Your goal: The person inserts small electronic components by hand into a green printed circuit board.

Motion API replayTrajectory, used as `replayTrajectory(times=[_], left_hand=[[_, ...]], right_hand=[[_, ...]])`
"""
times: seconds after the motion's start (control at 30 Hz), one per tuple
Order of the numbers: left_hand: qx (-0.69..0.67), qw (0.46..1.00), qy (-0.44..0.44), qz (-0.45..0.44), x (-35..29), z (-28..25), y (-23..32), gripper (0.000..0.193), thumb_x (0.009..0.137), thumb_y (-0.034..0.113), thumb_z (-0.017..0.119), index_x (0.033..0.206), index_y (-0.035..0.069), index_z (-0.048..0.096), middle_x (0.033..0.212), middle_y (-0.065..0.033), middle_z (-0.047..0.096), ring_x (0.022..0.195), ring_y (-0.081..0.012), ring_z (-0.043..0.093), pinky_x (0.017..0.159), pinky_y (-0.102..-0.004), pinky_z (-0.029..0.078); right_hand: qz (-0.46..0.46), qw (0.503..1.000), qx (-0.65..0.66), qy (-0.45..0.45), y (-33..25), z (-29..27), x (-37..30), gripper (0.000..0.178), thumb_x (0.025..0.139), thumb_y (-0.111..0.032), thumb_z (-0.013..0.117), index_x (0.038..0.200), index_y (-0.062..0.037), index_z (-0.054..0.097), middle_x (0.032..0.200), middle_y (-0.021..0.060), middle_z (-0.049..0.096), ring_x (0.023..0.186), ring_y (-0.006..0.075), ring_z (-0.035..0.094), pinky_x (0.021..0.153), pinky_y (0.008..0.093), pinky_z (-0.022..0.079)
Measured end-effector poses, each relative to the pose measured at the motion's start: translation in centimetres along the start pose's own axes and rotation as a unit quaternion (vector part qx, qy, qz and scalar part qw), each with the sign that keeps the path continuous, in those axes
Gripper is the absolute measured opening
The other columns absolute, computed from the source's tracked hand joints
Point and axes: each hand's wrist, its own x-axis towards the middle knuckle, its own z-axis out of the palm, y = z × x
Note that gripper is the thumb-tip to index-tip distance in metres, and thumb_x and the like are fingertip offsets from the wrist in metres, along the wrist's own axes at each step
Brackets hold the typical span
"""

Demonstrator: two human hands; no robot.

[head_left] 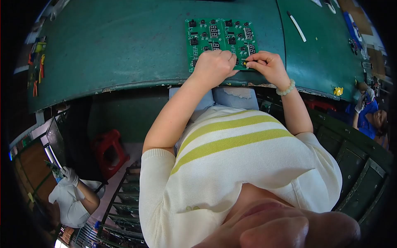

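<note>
A green circuit board [222, 35] with black parts and several white-faced digit displays lies flat near the front edge of the bench. My left hand [215, 66] is closed over the board's near left part. Its fingers curl under, and whatever they hold is hidden. My right hand [268, 67], with a beaded bracelet at the wrist, is at the board's near right corner. Its thumb and forefinger are pinched together at a small dark part with a yellow spot [245, 63], too small to name.
The green bench [124, 45] spans the view. A white pen [297, 27] and a crumpled yellow thing [338, 91] lie to the right. Tools [40, 58] sit at the left edge. A red stool [109, 152] stands below left. Other people work at both sides.
</note>
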Motion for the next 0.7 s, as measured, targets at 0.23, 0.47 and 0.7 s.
replayTrajectory(times=[0.23, 0.47, 0.7], left_hand=[[-0.003, 1.0, -0.004, -0.005, 0.0, 0.0, 0.0, 0.038, 0.057, 0.029, 0.074, 0.087, 0.009, 0.064, 0.069, -0.002, 0.053, 0.062, -0.016, 0.057, 0.052, -0.0287, 0.046], [-0.012, 1.0, 0.014, 0.006, 0.1, 0.1, -0.2, 0.029, 0.058, 0.03, 0.072, 0.072, 0.009, 0.057, 0.067, -0.0013, 0.053, 0.063, -0.0154, 0.058, 0.052, -0.0282, 0.047], [-0.02, 1.0, 0.005, -0.001, 0.0, 0.2, -0.1, 0.033, 0.055, 0.027, 0.074, 0.079, 0.009, 0.061, 0.067, -0.002, 0.053, 0.062, -0.0163, 0.058, 0.051, -0.0292, 0.047]], right_hand=[[0.006, 0.999, -0.019, -0.027, -1.4, -0.7, 0.3, 0.014, 0.071, -0.008, 0.071, 0.084, -0.0021, 0.069, 0.061, -0.0016, 0.051, 0.053, 0.0041, 0.039, 0.051, 0.0207, 0.035], [-0.04, 0.994, -0.029, -0.099, -1.4, -1.7, 1.7, 0.014, 0.069, -0.007, 0.072, 0.082, -0.0037, 0.07, 0.061, 0.0008, 0.053, 0.055, 0.0068, 0.044, 0.051, 0.0228, 0.036], [-0.123, 0.966, -0.092, -0.207, -2.6, -2.8, 3.8, 0.012, 0.067, -0.008, 0.072, 0.078, -0.0039, 0.069, 0.063, 0.0054, 0.058, 0.058, 0.0154, 0.054, 0.052, 0.0272, 0.041]])
